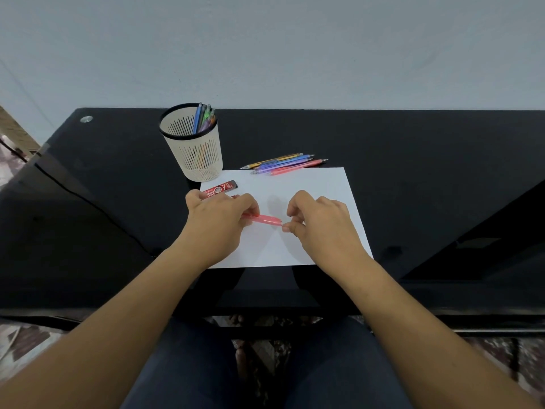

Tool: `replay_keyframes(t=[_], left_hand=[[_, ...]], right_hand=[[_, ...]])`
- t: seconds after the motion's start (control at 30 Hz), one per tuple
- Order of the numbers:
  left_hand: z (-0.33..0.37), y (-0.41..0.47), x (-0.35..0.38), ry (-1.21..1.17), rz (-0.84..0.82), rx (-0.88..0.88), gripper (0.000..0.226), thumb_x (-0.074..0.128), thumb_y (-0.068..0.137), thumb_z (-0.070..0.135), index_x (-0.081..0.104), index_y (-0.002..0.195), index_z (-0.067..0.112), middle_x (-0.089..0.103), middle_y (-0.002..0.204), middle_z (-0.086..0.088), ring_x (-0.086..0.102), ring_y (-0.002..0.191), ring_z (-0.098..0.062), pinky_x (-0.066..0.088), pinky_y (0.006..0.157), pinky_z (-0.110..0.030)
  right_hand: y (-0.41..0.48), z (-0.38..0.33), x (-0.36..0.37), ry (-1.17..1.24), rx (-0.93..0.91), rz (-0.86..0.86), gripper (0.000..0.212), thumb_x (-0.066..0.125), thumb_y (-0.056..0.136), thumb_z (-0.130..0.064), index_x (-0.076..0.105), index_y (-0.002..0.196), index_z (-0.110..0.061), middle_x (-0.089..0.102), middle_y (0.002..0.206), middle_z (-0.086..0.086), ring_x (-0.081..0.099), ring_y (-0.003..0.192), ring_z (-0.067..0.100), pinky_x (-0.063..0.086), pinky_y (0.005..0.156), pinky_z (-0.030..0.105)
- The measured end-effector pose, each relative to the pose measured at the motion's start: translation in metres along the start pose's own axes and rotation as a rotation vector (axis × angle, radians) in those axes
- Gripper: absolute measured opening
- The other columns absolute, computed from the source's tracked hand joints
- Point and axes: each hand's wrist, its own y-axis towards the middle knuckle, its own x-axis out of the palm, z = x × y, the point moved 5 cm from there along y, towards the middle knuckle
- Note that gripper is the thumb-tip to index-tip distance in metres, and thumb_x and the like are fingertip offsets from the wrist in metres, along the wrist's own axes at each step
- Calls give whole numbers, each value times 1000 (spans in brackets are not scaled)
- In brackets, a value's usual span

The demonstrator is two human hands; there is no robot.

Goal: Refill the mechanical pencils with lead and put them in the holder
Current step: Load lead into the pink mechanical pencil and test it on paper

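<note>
A: Marking on case (pixel 219 189)?
B: "LEAD", large "7"; it lies at paper (pixel 309 196) edge.
A: Location of pencil (pixel 267 219)?
B: Over paper; left hand (pixel 218 222) grasps barrel, right hand (pixel 321 225) fingers (pixel 290 228) pinch its end

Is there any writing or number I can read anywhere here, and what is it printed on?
"pha": on the red lead case; the letters before it are unclear.
"LEAD": same case, on the line below.
"7": large numeral at the case's dark end.
Small print beside the 7: too blurred to read.
Held pink pencil, loose pencils, holder: no readable text.
</note>
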Motion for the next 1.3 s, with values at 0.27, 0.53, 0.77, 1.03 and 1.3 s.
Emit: replay_keyframes(t=[0.27, 0.53, 0.77, 1.03, 1.3], left_hand=[[2, -1, 2, 0, -23, 30, 18, 51, 97, 27, 53, 107, 42, 59, 95, 19, 47, 96, -5, 15, 104, -44], [3, -1, 1, -10, -29, 48, 15, 52, 97, 28, 53, 103, 42, 60, 92, 18, 47, 95, -6, 16, 102, -42], [5, -1, -2, -34, -23, 51, 14, 53, 96, 30, 53, 102, 42, 60, 93, 18, 48, 95, -5, 16, 100, -40], [1, 3, -3, 27, 17, 12, 14, 52, 97, 31, 55, 106, 41, 62, 94, 17, 49, 98, -7, 15, 96, -38], [4, 1, 0, -1, 0, 22, 12, 53, 96, 32, 56, 105, 40, 61, 94, 19, 47, 96, -5, 16, 98, -39]], right_hand=[[-2, 0, 1, -15, 17, 45, 21, 60, 92, -33, 41, 93, -26, 64, 87, -4, 50, 82, 15, 31, 84, 27], [-2, 2, 2, 40, 12, -7, 17, 63, 90, -29, 49, 96, -22, 62, 90, -3, 45, 85, 12, 36, 77, 23], [-2, 4, 4, 81, 27, -38, 20, 67, 86, -31, 50, 93, -22, 62, 89, -1, 52, 85, 15, 44, 71, 25], [2, 11, 2, -268, -58, 32, 27, 59, 92, -35, 61, 117, -26, 53, 118, -4, 45, 111, 17, 29, 100, 32], [4, 11, 12, -241, -85, 110, 12, 62, 91, -20, 71, 98, -18, 61, 95, 0, 51, 92, 19, 36, 87, 31]])
